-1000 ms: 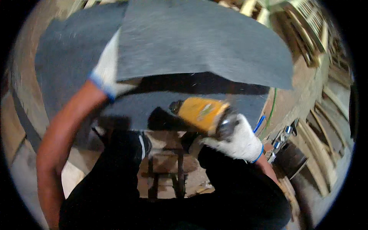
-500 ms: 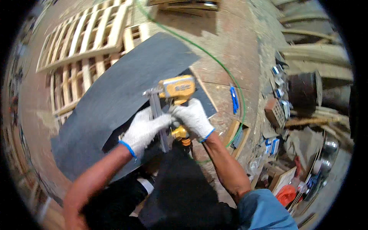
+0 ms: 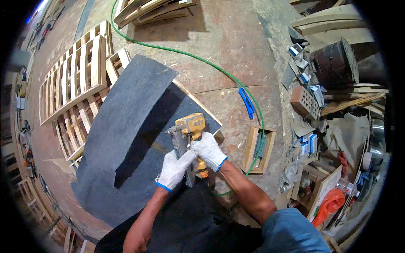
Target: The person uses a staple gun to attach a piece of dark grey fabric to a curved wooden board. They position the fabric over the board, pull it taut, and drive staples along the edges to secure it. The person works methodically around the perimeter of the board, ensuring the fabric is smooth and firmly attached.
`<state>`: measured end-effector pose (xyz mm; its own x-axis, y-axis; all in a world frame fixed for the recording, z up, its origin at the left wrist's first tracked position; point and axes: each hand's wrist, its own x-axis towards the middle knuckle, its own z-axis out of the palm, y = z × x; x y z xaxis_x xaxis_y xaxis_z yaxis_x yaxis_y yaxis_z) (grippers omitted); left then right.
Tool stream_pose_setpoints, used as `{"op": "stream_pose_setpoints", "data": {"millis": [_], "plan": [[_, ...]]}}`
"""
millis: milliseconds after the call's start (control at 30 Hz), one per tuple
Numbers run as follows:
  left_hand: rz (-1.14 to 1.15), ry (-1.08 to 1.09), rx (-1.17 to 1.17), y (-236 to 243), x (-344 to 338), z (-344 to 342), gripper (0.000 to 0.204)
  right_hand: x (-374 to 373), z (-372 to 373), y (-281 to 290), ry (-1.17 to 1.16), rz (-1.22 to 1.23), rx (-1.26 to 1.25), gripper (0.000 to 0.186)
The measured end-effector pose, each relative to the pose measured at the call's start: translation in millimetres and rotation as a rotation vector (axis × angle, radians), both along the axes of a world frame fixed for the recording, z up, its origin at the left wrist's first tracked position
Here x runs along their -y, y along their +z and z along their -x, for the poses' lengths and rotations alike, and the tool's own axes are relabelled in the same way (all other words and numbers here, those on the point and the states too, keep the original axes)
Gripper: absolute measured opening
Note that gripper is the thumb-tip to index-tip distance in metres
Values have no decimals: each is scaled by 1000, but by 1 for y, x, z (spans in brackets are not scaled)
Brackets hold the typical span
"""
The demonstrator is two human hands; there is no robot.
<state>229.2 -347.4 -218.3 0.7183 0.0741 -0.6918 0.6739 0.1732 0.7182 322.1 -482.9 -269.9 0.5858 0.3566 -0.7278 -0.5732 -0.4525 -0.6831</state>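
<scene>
A yellow and grey nail gun (image 3: 192,123) is held up in front of my body, its long metal magazine running down toward me. My left hand (image 3: 175,168), in a white knit glove with a blue cuff, is closed around the magazine. On the gun's yellow handle, my right hand (image 3: 209,151) is wrapped in a matching glove. Beneath both hands spreads a dark grey sheet (image 3: 122,101), one part folded or bent up over the rest. A pale wooden edge (image 3: 196,101) shows along its far right side.
Slatted wooden pallets (image 3: 74,71) lie at the left. A green hose (image 3: 185,53) curves across the floor. Right of the sheet are a blue cutter-like tool (image 3: 247,103) and an open wooden box (image 3: 270,154) holding grey strips. A perforated brick (image 3: 303,101) and clutter line the right side.
The nail gun and both hands appear lower in view, and the left hand is now closer to the right. My view has shifted, showing more of the sheet's raised fold and the floor.
</scene>
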Motion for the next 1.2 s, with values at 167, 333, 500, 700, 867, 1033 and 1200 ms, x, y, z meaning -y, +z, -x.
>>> {"op": "stream_pose_setpoints", "data": {"millis": [167,333,500,700,867,1033,1200], "plan": [[-116,284,5,-1,31,-3,17,-1,-3,-1,-59,-129,28,30],[-200,370,148,-4,39,-8,28,-11,-27,2,-54,-151,31,19],[62,316,-55,-18,22,1,23,-19,-56,-8,-245,-80,33,14],[98,196,-140,-35,4,0,33,-32,-64,-27,-131,15,118,21],[82,144,-207,-32,2,-4,37,-36,-71,-22,-39,105,127,26],[-666,-586,-158,-13,-13,-2,49,-30,-61,-26,235,335,463,47],[229,81,252,145,-39,-22,54,-1,-23,31,269,283,633,43]]}}
